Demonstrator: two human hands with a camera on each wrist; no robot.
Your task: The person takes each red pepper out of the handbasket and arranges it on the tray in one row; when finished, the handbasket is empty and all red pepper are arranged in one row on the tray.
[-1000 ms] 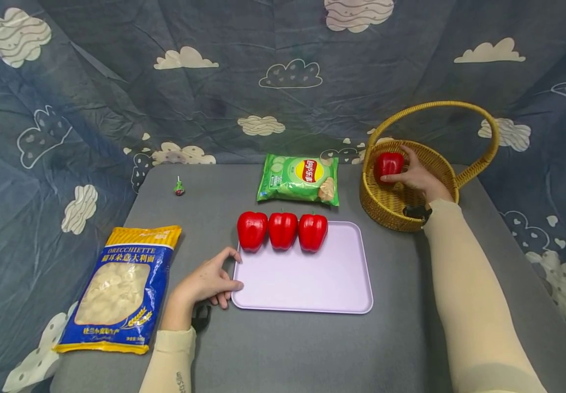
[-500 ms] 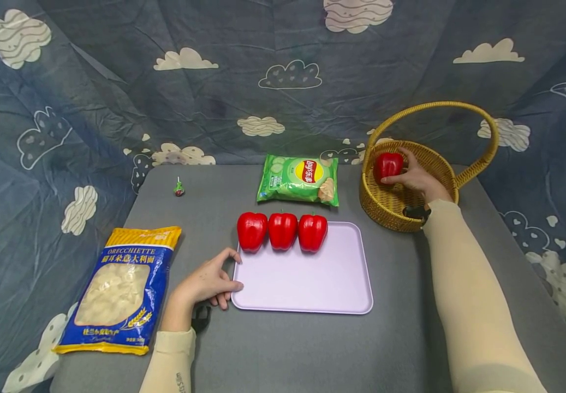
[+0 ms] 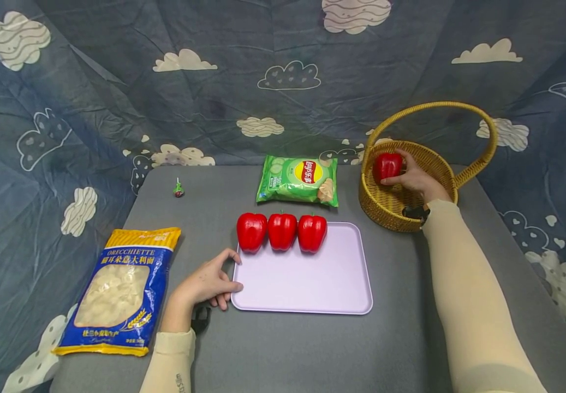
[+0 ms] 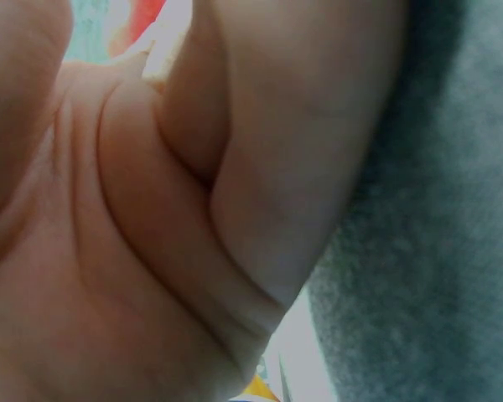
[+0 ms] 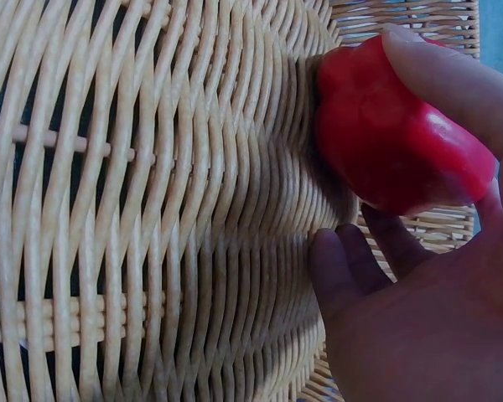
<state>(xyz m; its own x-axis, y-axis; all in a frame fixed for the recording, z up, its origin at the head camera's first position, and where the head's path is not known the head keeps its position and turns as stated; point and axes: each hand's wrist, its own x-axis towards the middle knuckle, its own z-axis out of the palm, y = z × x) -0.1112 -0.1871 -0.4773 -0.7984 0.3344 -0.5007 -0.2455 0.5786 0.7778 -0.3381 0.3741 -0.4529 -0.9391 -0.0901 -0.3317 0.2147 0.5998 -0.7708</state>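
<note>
In the head view my right hand (image 3: 414, 177) reaches into the wicker basket (image 3: 386, 214) at the far right. It grips a red bell pepper (image 3: 388, 166) by the basket's left inner wall. The right wrist view shows the thumb over the pepper (image 5: 394, 126) and fingers around its other side. My left hand (image 3: 207, 283) holds the left rim of a pale purple tray (image 3: 302, 284), thumb and index finger on the edge. Three more red bell peppers, a left one (image 3: 251, 232), a middle one (image 3: 282, 231) and a right one (image 3: 312, 233), stand in a row along the tray's back edge.
A green chip bag (image 3: 297, 180) lies behind the tray. On the left is a large blue and yellow bag of orecchiette (image 3: 118, 292). A small lollipop (image 3: 178, 189) is at the back left. The basket's tall handle (image 3: 435, 105) arches over its opening. Cloud-patterned cloth hangs behind the grey table (image 3: 283, 349).
The head view has shifted very slightly. Both hands, the peppers, the tray and the basket otherwise stay as they were.
</note>
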